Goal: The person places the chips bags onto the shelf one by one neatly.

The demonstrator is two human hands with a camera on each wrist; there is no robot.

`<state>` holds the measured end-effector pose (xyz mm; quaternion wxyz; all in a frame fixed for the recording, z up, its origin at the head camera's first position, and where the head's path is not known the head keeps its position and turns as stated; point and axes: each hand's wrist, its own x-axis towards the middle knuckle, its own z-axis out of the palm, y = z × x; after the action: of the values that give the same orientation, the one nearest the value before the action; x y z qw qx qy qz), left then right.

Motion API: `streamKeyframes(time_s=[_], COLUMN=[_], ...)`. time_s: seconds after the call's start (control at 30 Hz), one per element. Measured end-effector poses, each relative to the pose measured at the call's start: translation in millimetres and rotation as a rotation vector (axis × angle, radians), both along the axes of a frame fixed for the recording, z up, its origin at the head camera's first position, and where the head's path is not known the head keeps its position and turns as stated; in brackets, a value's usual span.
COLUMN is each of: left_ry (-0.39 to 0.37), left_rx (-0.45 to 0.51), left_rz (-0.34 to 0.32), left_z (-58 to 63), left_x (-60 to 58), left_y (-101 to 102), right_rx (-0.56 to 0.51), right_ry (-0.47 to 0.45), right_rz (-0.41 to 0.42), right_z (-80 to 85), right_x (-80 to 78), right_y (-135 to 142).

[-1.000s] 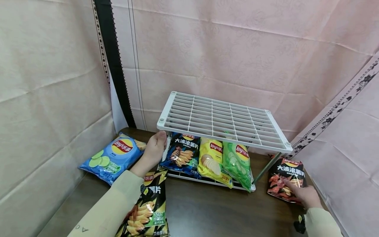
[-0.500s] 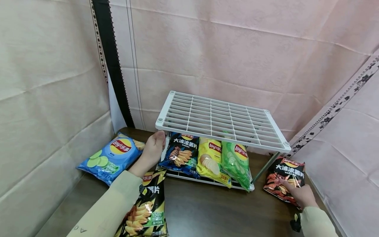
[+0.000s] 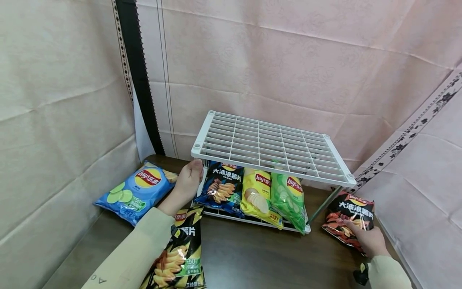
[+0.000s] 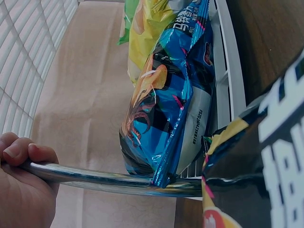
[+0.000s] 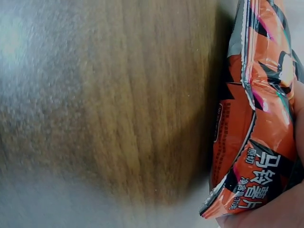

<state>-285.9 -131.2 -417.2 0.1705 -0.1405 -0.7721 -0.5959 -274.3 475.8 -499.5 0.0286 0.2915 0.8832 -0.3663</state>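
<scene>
My left hand (image 3: 185, 182) grips the front left metal post (image 4: 109, 181) of a white two-tier rack (image 3: 265, 142), fingers curled round the post just beneath the top shelf. At the far right, my right hand (image 3: 372, 240) holds a red-and-black bag of chips (image 3: 348, 218), its thumb across the front. The bag's lower edge (image 5: 232, 178) is close to the table in the right wrist view. On the rack's lower shelf lean a dark blue chip bag (image 3: 221, 188), a yellow one (image 3: 257, 196) and a green one (image 3: 287, 198), side by side.
A light blue chip bag (image 3: 140, 190) lies left of the rack by the curtain wall. Under my left forearm is a black-and-gold chip bag (image 3: 182, 257). The dark wooden table (image 3: 260, 257) stretches before the rack; pink curtains (image 3: 288, 60) enclose it.
The red-and-black bag has tilted and shifted slightly in my right hand, its lower part swinging a little left. My left hand stays on the post.
</scene>
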Motion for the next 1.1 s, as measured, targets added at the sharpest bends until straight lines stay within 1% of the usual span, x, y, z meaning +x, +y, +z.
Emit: streamKeyframes(time_s=[0.17, 0.27, 0.4, 0.5, 0.57, 0.67, 0.73, 0.83, 1.0, 1.1], left_ry=[0.023, 0.009, -0.018, -0.029, -0.037, -0.046, -0.044, -0.029, -0.001, -0.003], left_rx=[-0.005, -0.009, -0.015, -0.019, -0.023, -0.029, -0.037, -0.037, -0.019, -0.021], left_rz=[0.000, -0.001, 0.005, 0.018, 0.022, 0.019, 0.015, 0.012, 0.000, 0.000], left_z=[-1.1, -1.4, -0.7, 4.6, 14.1, 27.3, 33.4, 34.4, 32.5, 33.4], left_x=[-1.1, -0.7, 0.5, 5.4, 14.4, 27.1, 33.2, 34.5, 32.2, 32.1], left_y=[-0.1, -0.2, -0.4, -0.3, 0.7, 2.0, 2.5, 2.0, 0.0, 0.0], right_rx=[-0.042, -0.060, -0.052, -0.039, -0.041, -0.039, -0.048, -0.050, -0.057, -0.076], right_ry=[0.025, 0.060, 0.110, 0.130, 0.133, 0.133, 0.141, 0.165, 0.199, 0.221], right_rz=[-0.022, -0.040, -0.069, -0.069, -0.063, -0.040, -0.024, -0.005, 0.012, 0.022], right_z=[-1.0, -2.5, -2.5, 0.7, 4.1, 12.5, 19.6, 32.5, 53.4, 61.5], right_x=[0.3, 1.5, 2.8, 4.2, 6.2, 9.8, 12.4, 16.4, 24.5, 29.1], right_y=[2.6, 3.0, 0.1, -4.9, -8.6, -13.2, -15.2, -16.2, -14.6, -13.1])
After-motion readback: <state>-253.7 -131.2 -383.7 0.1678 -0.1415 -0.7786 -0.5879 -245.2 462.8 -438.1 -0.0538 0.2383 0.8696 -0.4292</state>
